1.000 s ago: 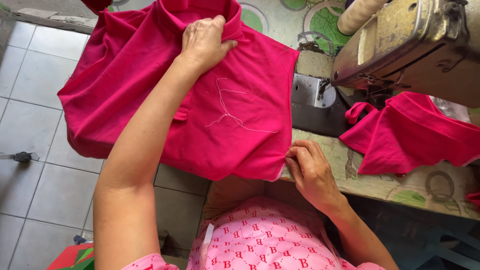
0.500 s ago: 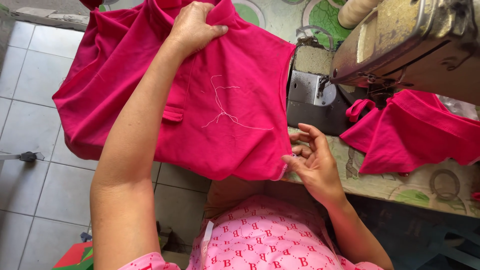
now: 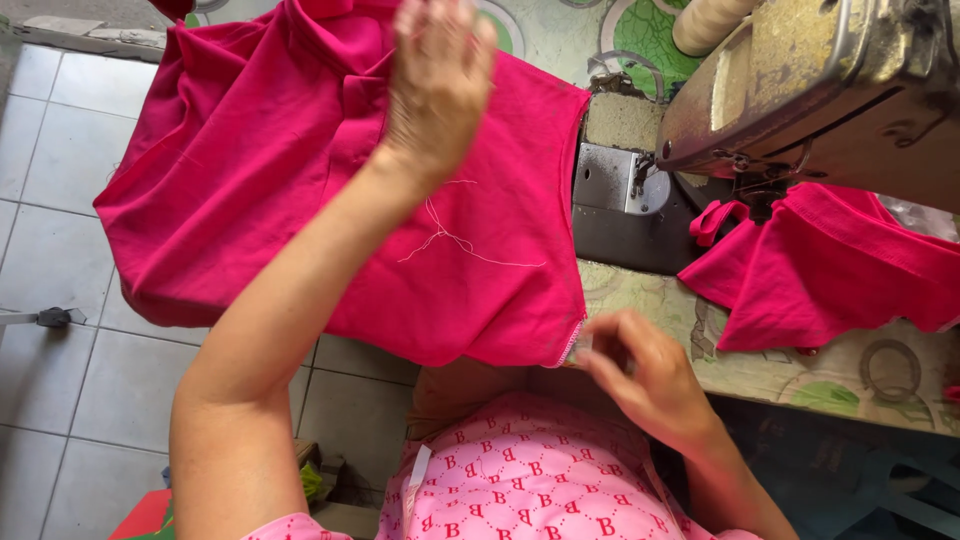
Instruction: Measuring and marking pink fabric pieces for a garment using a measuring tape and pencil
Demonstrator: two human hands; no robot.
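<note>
The left hand (image 3: 440, 85) is up at 12 o'clock, closed on the top of the pink shirt (image 3: 300, 200). The right hand (image 3: 640, 375) is at 5 o'clock, and its fingers pinch the shirt's low corner; it is blurry. The shirt hangs off the bench (image 3: 800, 375) edge, over the floor (image 3: 50, 420). Loose white thread (image 3: 460, 240) lies on it.

To do this well, I think both hands should keep the cloth flat and tight. The sewing machine (image 3: 800, 100) sits close at 2 o'clock, with more pink cloth (image 3: 840, 270) under it. There is more room at 9 o'clock.
</note>
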